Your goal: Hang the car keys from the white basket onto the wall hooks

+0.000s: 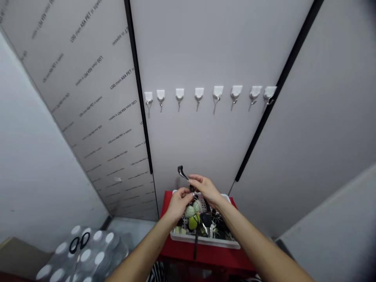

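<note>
Just above a white basket, my two hands meet over a short black strap with pale lettering. Its free end sticks up to the left. My right hand pinches the strap between thumb and fingers. Close beside it, my left hand has its thumb and fingers closed at the strap's lower end, near a small metal ring. Inside the basket lie keys, a yellow-green piece, pale green balls and dark items too jumbled to name.
The basket stands on a red stool or table. Ahead, a row of several white hooks runs across a pale cabinet door. Capped bottles stand at lower left, with black-handled scissors on them.
</note>
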Demonstrator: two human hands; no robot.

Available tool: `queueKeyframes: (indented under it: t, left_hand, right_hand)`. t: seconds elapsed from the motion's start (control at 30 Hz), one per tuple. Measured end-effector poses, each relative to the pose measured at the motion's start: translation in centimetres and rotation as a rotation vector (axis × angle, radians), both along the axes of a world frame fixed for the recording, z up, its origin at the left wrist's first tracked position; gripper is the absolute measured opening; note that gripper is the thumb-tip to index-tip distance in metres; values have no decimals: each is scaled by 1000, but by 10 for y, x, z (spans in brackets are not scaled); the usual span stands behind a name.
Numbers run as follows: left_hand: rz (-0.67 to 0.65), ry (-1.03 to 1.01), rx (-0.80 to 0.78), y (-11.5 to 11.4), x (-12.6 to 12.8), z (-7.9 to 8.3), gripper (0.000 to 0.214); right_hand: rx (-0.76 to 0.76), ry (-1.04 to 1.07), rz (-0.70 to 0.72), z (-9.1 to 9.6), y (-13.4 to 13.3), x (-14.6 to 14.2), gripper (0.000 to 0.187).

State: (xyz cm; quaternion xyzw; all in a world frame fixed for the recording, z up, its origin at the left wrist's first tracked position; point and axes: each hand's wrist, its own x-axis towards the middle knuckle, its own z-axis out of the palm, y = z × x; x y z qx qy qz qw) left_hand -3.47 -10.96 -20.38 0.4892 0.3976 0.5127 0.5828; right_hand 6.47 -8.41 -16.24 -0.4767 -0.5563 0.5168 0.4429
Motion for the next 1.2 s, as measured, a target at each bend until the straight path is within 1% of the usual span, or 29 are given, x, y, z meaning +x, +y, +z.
queueKeyframes:
  t: [0.07, 0.17, 0.27, 0.4, 0.5, 0.6, 0.7, 0.77, 0.83, 0.93, 1.03, 1.1, 1.2]
  left_hand:
    - [4, 38, 45, 1, -5, 5, 13]
    - [113, 12, 87, 4, -14, 19, 18]
    - [214, -47, 64, 10, -26, 38, 28]
    - [226, -21, 20, 23, -43, 64, 30]
    - [201, -82, 98, 31, -58, 88, 27]
    - [187, -42, 209, 33, -73, 117, 26]
    - [241, 46, 294, 35, -88, 145, 23]
    - [303, 41, 326, 38, -97, 161, 19]
    - [356, -29, 347, 45, -105, 176, 15]
    - [436, -193, 381, 56, -114, 196, 12]
    - [481, -294, 404, 66, -120, 212, 9]
    - [513, -319, 402, 72, -122, 217, 7]
    - [564, -317, 378, 80, -123, 219, 6]
  right_hand:
    - [-13, 15, 33, 4, 0, -4, 28]
    - [32, 2, 85, 8, 1, -11, 21]
    - [124, -15, 94, 11, 1, -18, 21]
    - [285, -102, 132, 22, 4, -31, 21]
    - [404, -224, 178, 40, 9, -43, 20]
    - [500, -301, 225, 65, 16, -56, 20]
    - [592, -351, 296, 90, 26, -70, 22]
    - [640, -351, 316, 106, 33, -82, 24]
    - [669, -316, 291, 122, 40, -95, 24]
    - [695, -242, 217, 144, 50, -114, 24]
    - [712, -208, 156, 160, 60, -128, 24]
    - [704, -206, 116, 166, 67, -134, 23]
    - [687, -217, 76, 167, 75, -137, 24]
